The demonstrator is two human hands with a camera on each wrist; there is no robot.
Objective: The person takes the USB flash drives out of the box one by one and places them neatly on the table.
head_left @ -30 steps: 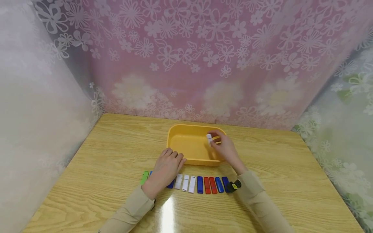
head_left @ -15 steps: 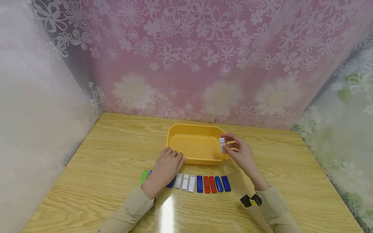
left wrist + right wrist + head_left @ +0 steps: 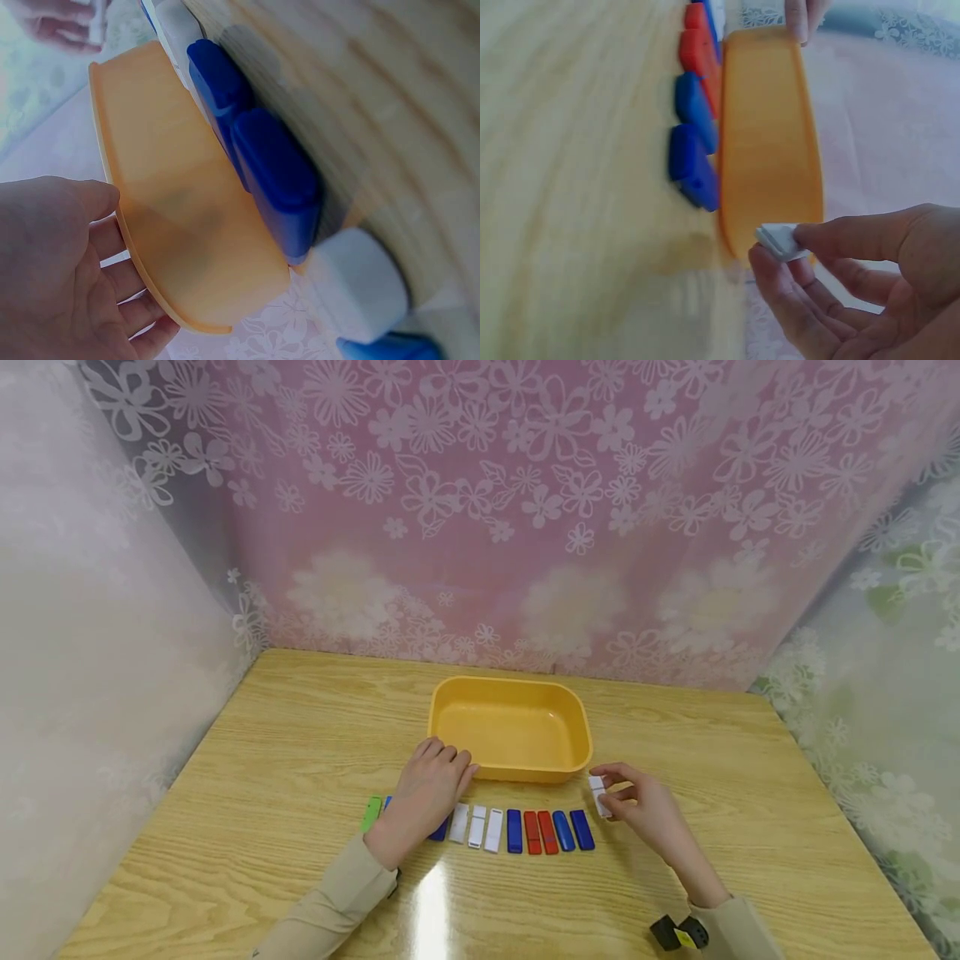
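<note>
My right hand (image 3: 647,814) pinches a white USB flash drive (image 3: 599,797) between thumb and fingertips, just right of the row's end. In the right wrist view this white drive (image 3: 781,241) tilts above the tabletop. My left hand (image 3: 422,797) grips the front-left rim of the yellow plastic bin (image 3: 525,773), its fingers over the edge. In front of the bin runs a row of USB flash drives: a green one (image 3: 372,813) at the left, white ones (image 3: 477,827), red ones (image 3: 532,832) and, at the right end, a dark blue one (image 3: 582,830). My left hand and wrist hide part of the row.
The row lies on a wood-grain table (image 3: 300,727), close to the bin's front wall. A pink flowered curtain (image 3: 480,568) hangs behind the table, with pale curtains at both sides. A black wrist camera (image 3: 678,933) sits under my right wrist.
My right hand has carried the white USB flash drive from over the bin, rightward and then toward me, to beside the row's right end. The left hand stays on the bin's rim.
</note>
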